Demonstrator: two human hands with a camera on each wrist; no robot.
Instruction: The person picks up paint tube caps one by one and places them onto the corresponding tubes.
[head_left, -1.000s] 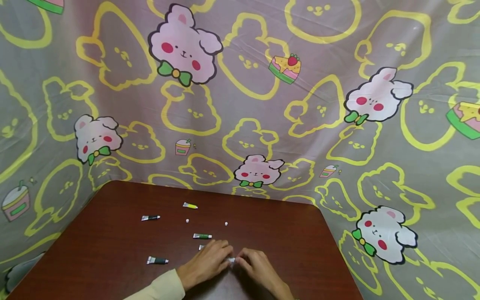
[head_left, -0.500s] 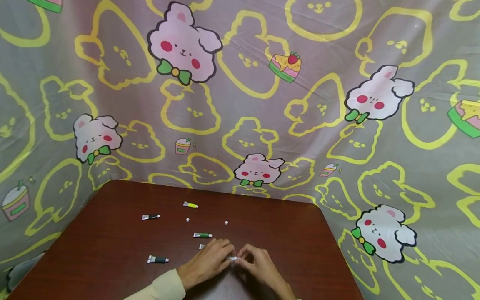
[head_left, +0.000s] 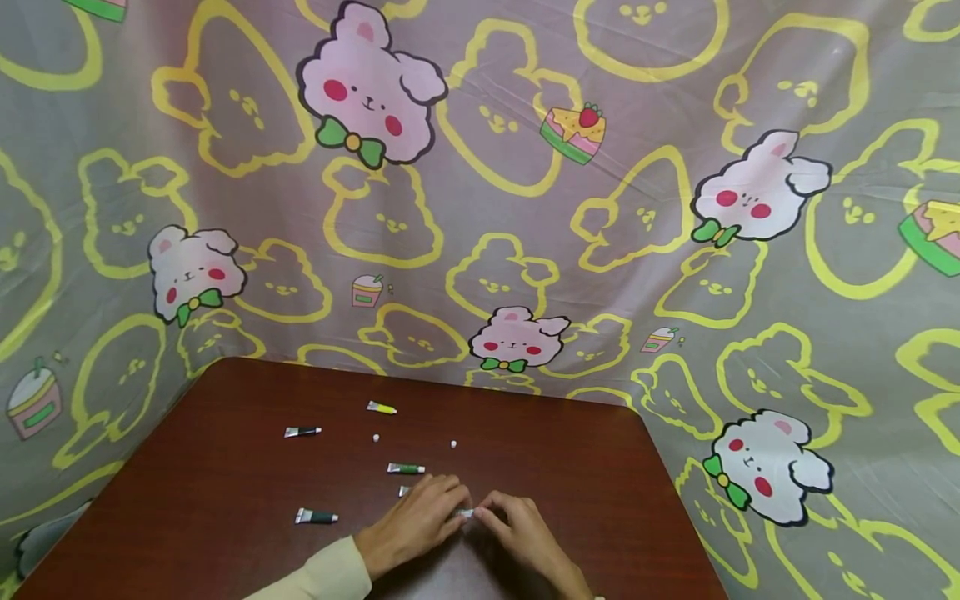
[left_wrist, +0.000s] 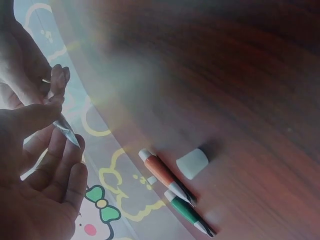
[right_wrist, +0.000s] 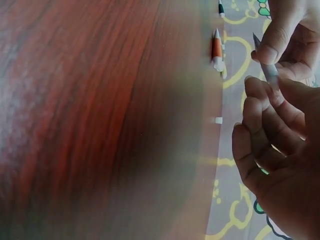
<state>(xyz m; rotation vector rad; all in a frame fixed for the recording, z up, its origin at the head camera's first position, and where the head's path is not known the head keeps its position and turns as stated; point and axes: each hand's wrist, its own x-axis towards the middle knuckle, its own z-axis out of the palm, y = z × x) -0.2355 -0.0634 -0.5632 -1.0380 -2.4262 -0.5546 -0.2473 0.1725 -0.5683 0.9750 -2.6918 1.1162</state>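
Note:
Both hands meet near the front middle of the dark wooden table [head_left: 570, 467] and pinch a small silvery paint tube [head_left: 467, 513] between them. My left hand [head_left: 448, 507], in a cream sleeve, pinches one end. My right hand [head_left: 486, 508] pinches the other end. In the left wrist view the tube [left_wrist: 67, 131] lies between my left thumb and fingers. In the right wrist view the tube [right_wrist: 267, 67] slants up from my right fingers to my left thumb [right_wrist: 280, 35].
Loose paint tubes lie on the table: yellow [head_left: 382, 407], black [head_left: 302, 432], green [head_left: 406, 468], dark green [head_left: 316, 517]. Another tube [head_left: 405, 490] peeks out behind my left hand. Two white caps [head_left: 376, 437] [head_left: 453, 444] lie loose. A cartoon-print cloth [head_left: 480, 208] hangs behind.
Both hands stay together on the small tube, and the fingers shift only slightly. Nothing else on the table has moved.

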